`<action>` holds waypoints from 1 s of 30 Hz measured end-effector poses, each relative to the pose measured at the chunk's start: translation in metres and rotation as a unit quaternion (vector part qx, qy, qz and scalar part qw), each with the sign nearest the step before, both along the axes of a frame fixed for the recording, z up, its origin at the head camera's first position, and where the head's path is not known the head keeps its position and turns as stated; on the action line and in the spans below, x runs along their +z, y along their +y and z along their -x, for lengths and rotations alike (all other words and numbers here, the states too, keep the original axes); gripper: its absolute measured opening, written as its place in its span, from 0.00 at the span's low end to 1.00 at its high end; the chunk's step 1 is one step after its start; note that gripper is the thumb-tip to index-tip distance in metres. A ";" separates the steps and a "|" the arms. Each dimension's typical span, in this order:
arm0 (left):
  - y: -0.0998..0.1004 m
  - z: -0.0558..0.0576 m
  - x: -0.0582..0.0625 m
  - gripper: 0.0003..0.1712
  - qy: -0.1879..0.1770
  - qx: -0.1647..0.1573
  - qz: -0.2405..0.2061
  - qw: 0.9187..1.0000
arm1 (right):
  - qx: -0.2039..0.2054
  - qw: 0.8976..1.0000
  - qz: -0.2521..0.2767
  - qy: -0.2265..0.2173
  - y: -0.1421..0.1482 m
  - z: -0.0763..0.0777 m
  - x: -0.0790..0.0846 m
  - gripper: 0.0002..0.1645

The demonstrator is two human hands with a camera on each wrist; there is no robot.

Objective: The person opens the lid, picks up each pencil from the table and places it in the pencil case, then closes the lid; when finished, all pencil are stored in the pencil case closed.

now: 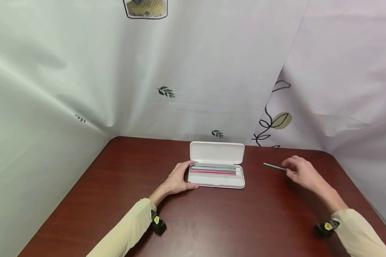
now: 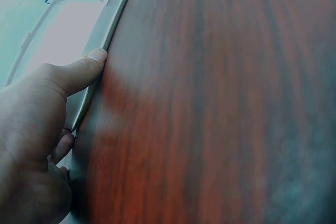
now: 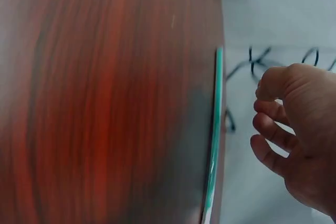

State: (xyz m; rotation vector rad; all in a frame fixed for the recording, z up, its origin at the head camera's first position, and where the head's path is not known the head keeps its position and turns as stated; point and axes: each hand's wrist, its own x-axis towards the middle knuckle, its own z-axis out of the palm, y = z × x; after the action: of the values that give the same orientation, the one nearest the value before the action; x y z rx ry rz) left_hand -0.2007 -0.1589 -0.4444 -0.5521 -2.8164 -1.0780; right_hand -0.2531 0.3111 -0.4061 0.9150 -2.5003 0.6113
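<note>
An open white pencil case (image 1: 207, 179) stands on the table with its lid raised at the back. Several pencils (image 1: 213, 172), pink and dark green, lie side by side in its rear compartment. My left hand (image 1: 177, 179) grips the case's left end, thumb on the front edge and fingers toward the back; the left wrist view shows the thumb against the rim. To the right of the case a green pencil (image 1: 273, 166) lies on the tabletop. Just over its right end hovers my right hand (image 1: 303, 174), fingers loosely bent, apart from the pencil (image 3: 216, 124) in the right wrist view.
The dark red-brown wooden table (image 1: 218, 221) has rounded back corners. A pale curtain (image 1: 206, 71) printed with leaves hangs behind it and along both sides. Each wrist carries a small black camera (image 1: 159, 226) below a cream sleeve (image 1: 128, 225).
</note>
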 end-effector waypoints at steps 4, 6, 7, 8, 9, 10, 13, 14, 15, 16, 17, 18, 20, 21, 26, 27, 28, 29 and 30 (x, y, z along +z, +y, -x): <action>0.002 -0.005 -0.004 0.52 0.003 0.006 -0.004 1.000 | -0.021 0.999 -0.031 -0.010 0.029 -0.005 -0.011 0.18; 0.004 -0.008 -0.008 0.51 -0.001 0.001 -0.006 1.000 | -0.029 0.998 -0.046 -0.010 0.041 -0.011 -0.018 0.19; 0.006 -0.011 -0.010 0.52 -0.008 -0.003 -0.005 1.000 | -0.032 0.998 -0.053 -0.011 0.047 -0.014 -0.021 0.20; 0.008 -0.012 -0.013 0.52 -0.014 -0.008 -0.003 1.000 | -0.036 0.997 -0.060 -0.011 0.053 -0.017 -0.023 0.20; 0.009 -0.014 -0.015 0.52 -0.019 -0.013 -0.001 1.000 | -0.039 0.997 -0.066 -0.014 0.057 -0.019 -0.025 0.20; 0.011 -0.015 -0.016 0.52 -0.022 -0.018 -0.002 1.000 | -0.043 0.997 -0.069 -0.017 0.061 -0.022 -0.027 0.21; 0.013 -0.015 -0.016 0.52 -0.020 -0.017 -0.010 1.000 | -0.052 0.995 -0.073 -0.032 0.068 -0.023 -0.030 0.21; 0.013 -0.014 -0.015 0.52 -0.016 -0.015 -0.013 1.000 | -0.053 0.995 -0.073 -0.037 0.069 -0.022 -0.030 0.22; 0.013 -0.013 -0.014 0.52 -0.013 -0.012 -0.016 1.000 | -0.053 0.995 -0.071 -0.043 0.069 -0.021 -0.029 0.22; 0.012 -0.012 -0.013 0.51 -0.010 -0.010 -0.018 1.000 | -0.054 0.995 -0.069 -0.048 0.069 -0.019 -0.029 0.22; 0.012 -0.010 -0.011 0.51 -0.009 -0.008 -0.016 1.000 | -0.056 0.995 -0.067 -0.052 0.069 -0.018 -0.028 0.22; 0.011 -0.009 -0.010 0.51 -0.009 -0.007 -0.015 1.000 | -0.057 0.995 -0.066 -0.056 0.070 -0.016 -0.027 0.22; 0.009 -0.006 -0.008 0.51 -0.008 -0.007 -0.012 1.000 | -0.058 0.995 -0.063 -0.058 0.070 -0.012 -0.025 0.22; 0.008 -0.004 -0.008 0.51 -0.009 -0.007 -0.008 1.000 | -0.058 0.995 -0.062 -0.061 0.070 -0.011 -0.024 0.22; 0.002 -0.001 -0.005 0.52 -0.007 -0.002 0.002 1.000 | -0.052 0.994 -0.058 -0.082 0.066 -0.002 -0.021 0.21; 0.002 -0.001 -0.004 0.52 -0.006 0.000 0.002 1.000 | -0.051 0.993 -0.059 -0.087 0.065 -0.001 -0.021 0.20; 0.001 -0.001 -0.004 0.52 -0.003 0.000 0.001 1.000 | -0.051 0.993 -0.060 -0.091 0.065 0.001 -0.021 0.20; 0.001 0.000 -0.003 0.52 -0.001 0.000 -0.001 1.000 | -0.052 0.992 -0.062 -0.093 0.064 0.002 -0.021 0.20; 0.000 0.000 -0.003 0.52 0.001 -0.001 -0.002 1.000 | -0.053 0.992 -0.064 -0.094 0.064 0.003 -0.021 0.20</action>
State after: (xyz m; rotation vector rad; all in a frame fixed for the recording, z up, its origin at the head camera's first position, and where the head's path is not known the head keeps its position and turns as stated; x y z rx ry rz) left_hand -0.2007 -0.1586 -0.4472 -0.5558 -2.8119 -1.0810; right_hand -0.2559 0.3746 -0.4272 0.7961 -2.7634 0.5312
